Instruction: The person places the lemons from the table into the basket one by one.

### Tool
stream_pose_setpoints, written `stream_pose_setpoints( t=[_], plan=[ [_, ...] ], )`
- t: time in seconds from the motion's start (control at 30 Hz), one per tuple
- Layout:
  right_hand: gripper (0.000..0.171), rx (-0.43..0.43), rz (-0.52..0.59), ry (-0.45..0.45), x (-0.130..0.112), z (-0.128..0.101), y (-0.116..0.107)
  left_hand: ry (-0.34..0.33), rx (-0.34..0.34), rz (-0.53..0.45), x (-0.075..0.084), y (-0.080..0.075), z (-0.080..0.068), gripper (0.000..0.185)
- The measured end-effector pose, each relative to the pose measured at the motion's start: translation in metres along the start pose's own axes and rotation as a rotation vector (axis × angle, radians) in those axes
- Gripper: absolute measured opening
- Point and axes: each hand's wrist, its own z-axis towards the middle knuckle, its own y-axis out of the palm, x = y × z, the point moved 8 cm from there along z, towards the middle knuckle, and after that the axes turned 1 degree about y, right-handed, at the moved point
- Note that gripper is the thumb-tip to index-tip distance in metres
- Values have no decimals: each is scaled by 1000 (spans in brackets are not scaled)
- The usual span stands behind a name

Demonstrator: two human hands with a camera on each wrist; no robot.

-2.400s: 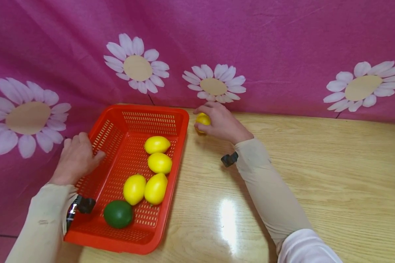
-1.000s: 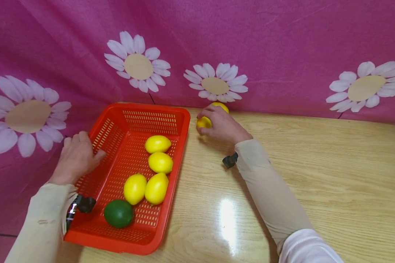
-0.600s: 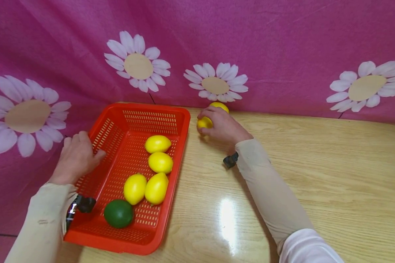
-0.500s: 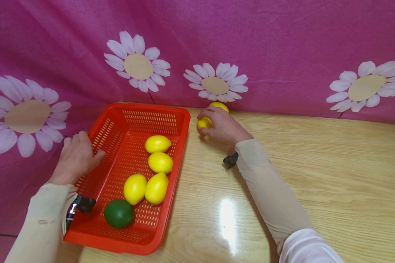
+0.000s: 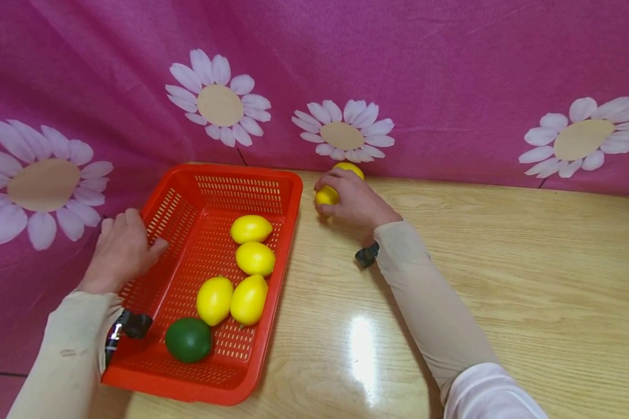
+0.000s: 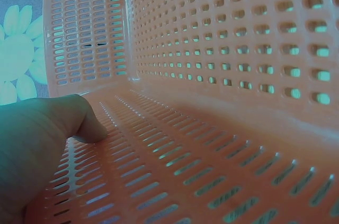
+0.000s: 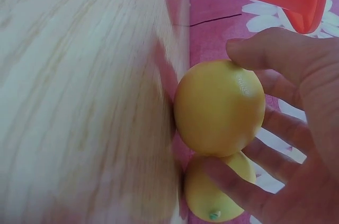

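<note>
My left hand (image 5: 120, 253) holds the left rim of a red plastic basket (image 5: 285, 256), thumb (image 6: 87, 123) on the inner side of the wall; its other fingers are partly hidden. Just right of the basket's far corner, my right hand (image 5: 353, 201) grips a yellow lemon (image 5: 327, 196) at the tabletop. In the right wrist view, the thumb lies on one side of this lemon (image 7: 218, 108) and the fingers curve round the other. A second lemon (image 5: 352, 169) sits right behind it by the cloth, partly covered by the hand; one fingertip reaches across it.
Inside the basket lie several lemons (image 5: 255, 259) along its right side and one dark green fruit (image 5: 188, 340) near the front. A pink flowered cloth (image 5: 424, 75) hangs behind the wooden table (image 5: 529, 262). Small black cameras (image 5: 367, 255) sit on both wrists.
Since the earliest frame, a second lemon has come into sight behind my right hand, which has shifted slightly right. Over the last second hardly anything moves; my left hand stays on the rim.
</note>
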Motion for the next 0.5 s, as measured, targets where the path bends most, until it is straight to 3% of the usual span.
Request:
stream_pose_setpoints(
  t=[0.5],
  plan=[
    [42, -7, 13, 32, 3, -2, 3, 5, -2, 2, -1, 1, 1, 57]
  ],
)
